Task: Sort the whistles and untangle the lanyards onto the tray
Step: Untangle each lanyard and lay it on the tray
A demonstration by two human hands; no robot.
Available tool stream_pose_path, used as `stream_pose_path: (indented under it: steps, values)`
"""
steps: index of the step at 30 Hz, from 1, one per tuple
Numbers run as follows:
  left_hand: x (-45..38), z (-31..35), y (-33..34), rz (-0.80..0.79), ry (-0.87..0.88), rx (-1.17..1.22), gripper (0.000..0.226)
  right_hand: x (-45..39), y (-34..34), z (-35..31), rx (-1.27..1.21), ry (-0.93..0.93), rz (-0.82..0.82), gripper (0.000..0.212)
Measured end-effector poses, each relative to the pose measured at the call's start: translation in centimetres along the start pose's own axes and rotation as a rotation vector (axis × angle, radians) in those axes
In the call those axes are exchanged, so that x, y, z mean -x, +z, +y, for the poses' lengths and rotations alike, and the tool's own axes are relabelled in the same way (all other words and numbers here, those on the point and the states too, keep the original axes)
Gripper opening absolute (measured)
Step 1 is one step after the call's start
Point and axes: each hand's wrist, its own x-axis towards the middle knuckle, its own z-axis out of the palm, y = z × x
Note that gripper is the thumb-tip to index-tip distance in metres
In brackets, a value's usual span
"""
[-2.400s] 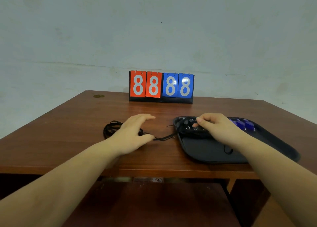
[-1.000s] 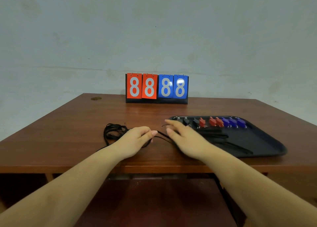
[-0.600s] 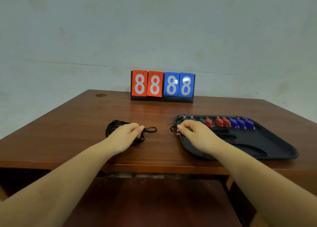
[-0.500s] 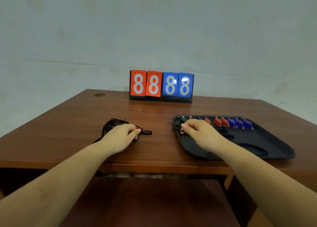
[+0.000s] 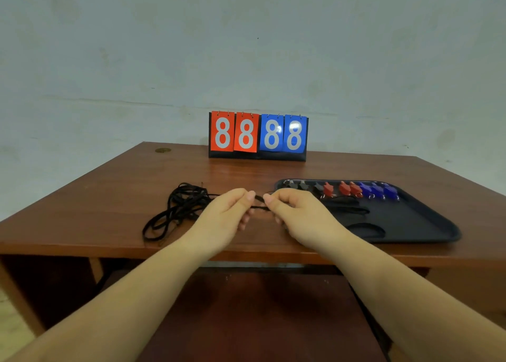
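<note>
A tangle of black lanyards (image 5: 179, 211) lies on the wooden table, left of centre. My left hand (image 5: 227, 216) and my right hand (image 5: 294, 213) sit close together just right of it, both pinching one black lanyard strand (image 5: 258, 203) stretched between the thumbs. A black tray (image 5: 427, 224) lies on the right. Along its far edge stands a row of whistles: black (image 5: 304, 185), red (image 5: 343, 189) and blue (image 5: 379, 190). Straightened lanyards (image 5: 353, 211) lie on the tray in front of them.
A flip scoreboard (image 5: 258, 135) showing 8 8 8 8 in red and blue stands at the back of the table (image 5: 109, 197). The wall rises right behind it. The table's front edge runs just below my wrists.
My right hand left the tray's left end and came left to meet my left hand. Both now pinch one strand pulled from the tangle, where before they were apart.
</note>
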Motion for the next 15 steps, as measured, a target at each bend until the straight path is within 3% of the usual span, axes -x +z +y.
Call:
stream_pose_path:
  steps: [5,9,12,15]
  values:
    - [3.3,-2.5,-1.9,0.277,-0.222,0.291,0.033,3.4,0.9,1.3,0.017,0.018,-0.164,0.034]
    - [6.3,-4.6,-1.5,0.317,-0.273,0.303,0.036,6.3,2.2,3.2,0.071,0.015,-0.248,0.029]
    - [7.4,-6.0,-1.8,0.416,-0.326,0.329,0.040,7.6,3.0,4.9,-0.117,0.094,-0.256,0.028]
    - [8.0,-7.3,-2.8,0.372,-0.372,0.227,0.039,8.3,3.7,6.4,-0.297,0.216,-0.207,0.022]
